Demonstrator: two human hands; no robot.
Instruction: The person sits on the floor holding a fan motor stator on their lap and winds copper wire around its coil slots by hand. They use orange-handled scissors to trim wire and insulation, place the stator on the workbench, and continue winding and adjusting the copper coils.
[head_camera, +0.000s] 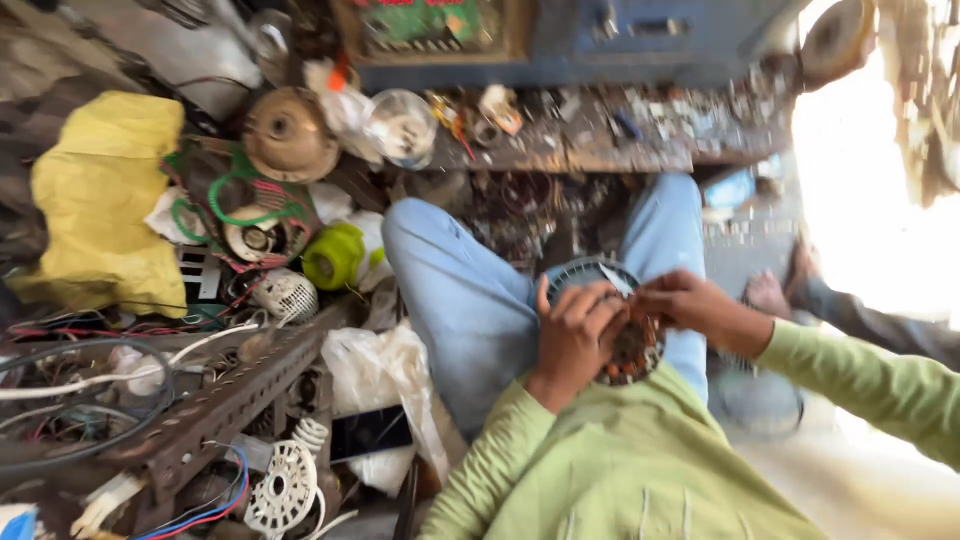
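Cluttered workshop floor surrounds you: a yellow cloth (100, 200) far left, a green wire coil (240, 195) and a lime tape roll (335, 257) beyond your knee, a perforated metal bar (230, 400) near left, a blue cabinet (600, 40) at the far side. You sit with the round motor stator (620, 330) resting on your lap, flat face up, so its axis points up toward you. Your left hand (575, 340) clamps its near-left rim, fingers curled over the top. Your right hand (690, 305) comes in from the right, fingertips pinched together at the far-right edge of the windings; what they pinch is too blurred to tell. Both hands touch the stator, the right one nearer the copper windings.
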